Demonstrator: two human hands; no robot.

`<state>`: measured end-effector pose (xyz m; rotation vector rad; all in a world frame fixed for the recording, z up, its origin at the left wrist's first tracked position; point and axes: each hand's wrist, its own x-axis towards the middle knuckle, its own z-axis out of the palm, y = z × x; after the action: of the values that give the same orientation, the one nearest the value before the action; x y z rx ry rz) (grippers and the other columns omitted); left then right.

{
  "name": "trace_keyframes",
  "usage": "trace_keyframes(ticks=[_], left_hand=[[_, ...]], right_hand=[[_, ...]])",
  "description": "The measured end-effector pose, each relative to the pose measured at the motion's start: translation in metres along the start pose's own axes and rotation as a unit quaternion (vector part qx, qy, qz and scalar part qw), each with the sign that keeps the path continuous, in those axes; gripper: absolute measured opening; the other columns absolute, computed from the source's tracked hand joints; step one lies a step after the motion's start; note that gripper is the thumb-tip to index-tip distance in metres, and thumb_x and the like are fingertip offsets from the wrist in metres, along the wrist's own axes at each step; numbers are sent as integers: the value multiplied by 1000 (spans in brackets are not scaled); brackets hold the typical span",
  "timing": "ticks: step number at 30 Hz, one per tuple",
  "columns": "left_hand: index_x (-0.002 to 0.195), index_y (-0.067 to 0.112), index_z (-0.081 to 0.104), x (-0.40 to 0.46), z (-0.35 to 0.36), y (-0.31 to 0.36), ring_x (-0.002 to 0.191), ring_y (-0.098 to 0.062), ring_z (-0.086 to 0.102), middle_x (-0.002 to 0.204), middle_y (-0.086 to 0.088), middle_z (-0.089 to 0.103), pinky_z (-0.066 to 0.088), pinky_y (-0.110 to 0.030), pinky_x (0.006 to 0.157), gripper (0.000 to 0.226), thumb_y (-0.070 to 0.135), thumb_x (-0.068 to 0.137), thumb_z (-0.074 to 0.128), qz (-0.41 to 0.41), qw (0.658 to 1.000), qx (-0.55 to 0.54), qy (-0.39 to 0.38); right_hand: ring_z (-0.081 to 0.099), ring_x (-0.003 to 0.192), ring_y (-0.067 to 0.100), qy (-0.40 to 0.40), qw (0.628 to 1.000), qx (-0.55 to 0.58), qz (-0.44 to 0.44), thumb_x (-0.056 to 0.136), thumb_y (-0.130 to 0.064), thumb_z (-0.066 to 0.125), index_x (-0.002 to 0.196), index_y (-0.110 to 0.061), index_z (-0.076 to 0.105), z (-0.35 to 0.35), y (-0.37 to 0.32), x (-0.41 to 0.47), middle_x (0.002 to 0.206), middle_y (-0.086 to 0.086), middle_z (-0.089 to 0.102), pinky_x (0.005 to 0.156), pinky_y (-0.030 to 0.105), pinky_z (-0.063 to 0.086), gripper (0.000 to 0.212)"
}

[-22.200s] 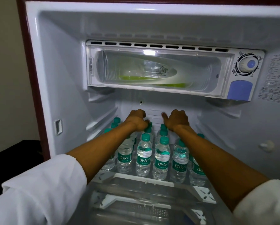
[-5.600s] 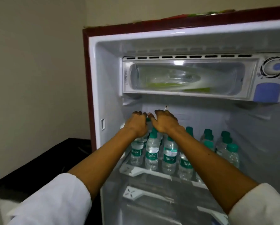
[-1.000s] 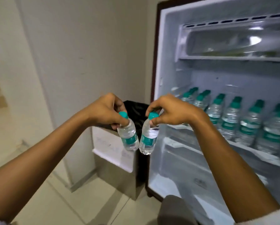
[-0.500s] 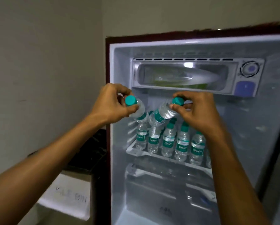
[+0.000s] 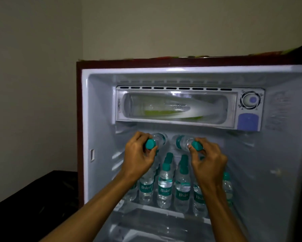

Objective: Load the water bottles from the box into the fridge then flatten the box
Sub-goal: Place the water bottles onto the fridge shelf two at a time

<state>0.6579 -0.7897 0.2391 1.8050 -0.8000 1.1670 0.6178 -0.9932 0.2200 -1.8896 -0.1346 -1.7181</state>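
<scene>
The open fridge (image 5: 101,105) fills the view. My left hand (image 5: 138,158) grips a small water bottle (image 5: 158,139) by its teal cap, lying near horizontal and pointing into the fridge. My right hand (image 5: 207,161) pinches a second bottle (image 5: 181,141) the same way. Both bottles hover above the shelf (image 5: 166,211), just under the chiller compartment (image 5: 178,107). Several upright bottles with teal caps and green labels (image 5: 164,187) stand in rows on that shelf, partly hidden by my hands and forearms. The box is out of view.
A thermostat dial (image 5: 250,100) and a blue panel (image 5: 248,121) sit right of the chiller compartment. A dark counter surface (image 5: 33,203) lies left of the fridge. A lower shelf (image 5: 146,231) shows beneath the bottle shelf. Plain walls stand behind and to the left.
Both hands have pushed the two bottles forward into the fridge, from in front of the chiller compartment to just below it, above the standing rows. The view has moved closer.
</scene>
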Motion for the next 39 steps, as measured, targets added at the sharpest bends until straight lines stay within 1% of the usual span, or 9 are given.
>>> trace_keyframes(ticks=[6, 9, 12, 15, 16, 18, 22, 30, 39], left_hand=[[86, 5, 70, 24, 61, -44, 72, -14, 57, 85, -4, 59, 37, -8, 64, 15, 7, 73, 77, -54, 999, 5, -3], [85, 3, 70, 33, 94, -61, 74, -14, 56, 84, -7, 61, 35, -4, 63, 13, 3, 73, 76, -91, 996, -11, 0], [90, 3, 73, 45, 124, -76, 81, -20, 59, 90, -13, 66, 34, -10, 67, 13, 7, 78, 73, -132, 990, 8, -38], [86, -3, 72, 61, 145, -92, 76, -19, 60, 86, -15, 71, 47, -25, 69, 10, 6, 80, 72, -137, 986, -15, -96], [84, -3, 72, 66, 151, -98, 75, -16, 59, 86, -14, 72, 50, -29, 70, 10, 7, 81, 72, -135, 984, -18, -118], [90, -2, 72, 74, 162, -109, 82, -18, 62, 93, -14, 72, 46, -23, 70, 14, 10, 82, 71, -154, 974, -5, -167], [104, -1, 68, 83, 182, -125, 101, -25, 63, 110, -14, 67, 42, -18, 76, 28, 17, 82, 74, -204, 942, 28, -266], [107, 1, 66, 83, 204, -124, 104, -23, 61, 113, -13, 65, 43, -19, 73, 39, 24, 77, 79, -244, 903, 65, -348], [112, 2, 65, 74, 218, -118, 102, -22, 61, 113, -12, 65, 44, -20, 76, 38, 22, 81, 76, -261, 871, 94, -405]], right_hand=[[68, 81, 34, -12, 998, -45, 45, 74, 1, 81, 104, 1, 73, 29, 38, 20, 94, 21, 69, 76, 31, 54, 31], [68, 90, 32, -87, 985, -118, 90, 85, -8, 73, 113, -7, 71, 54, 56, 42, 104, 17, 69, 78, 21, 45, 28], [65, 101, 28, -190, 954, -195, 127, 91, -17, 66, 116, -12, 70, 76, 73, 59, 111, 11, 69, 86, 24, 47, 26], [66, 99, 28, -230, 950, -178, 115, 88, -16, 71, 107, -2, 72, 91, 90, 67, 108, 15, 70, 87, 30, 51, 24], [65, 102, 28, -260, 940, -190, 115, 87, -18, 73, 111, -1, 70, 96, 96, 70, 113, 15, 69, 88, 29, 50, 30], [64, 105, 28, -334, 904, -224, 141, 82, -24, 78, 117, -2, 68, 109, 110, 76, 120, 15, 67, 89, 27, 50, 42], [65, 102, 23, -428, 838, -268, 204, 71, -37, 86, 115, -4, 66, 134, 127, 85, 117, 11, 68, 86, 31, 56, 59], [65, 99, 23, -454, 807, -307, 217, 68, -45, 87, 112, -5, 63, 149, 136, 83, 113, 9, 67, 73, 26, 51, 64], [64, 105, 24, -464, 791, -328, 227, 70, -46, 85, 119, -4, 59, 145, 140, 76, 118, 11, 64, 77, 27, 50, 70]])
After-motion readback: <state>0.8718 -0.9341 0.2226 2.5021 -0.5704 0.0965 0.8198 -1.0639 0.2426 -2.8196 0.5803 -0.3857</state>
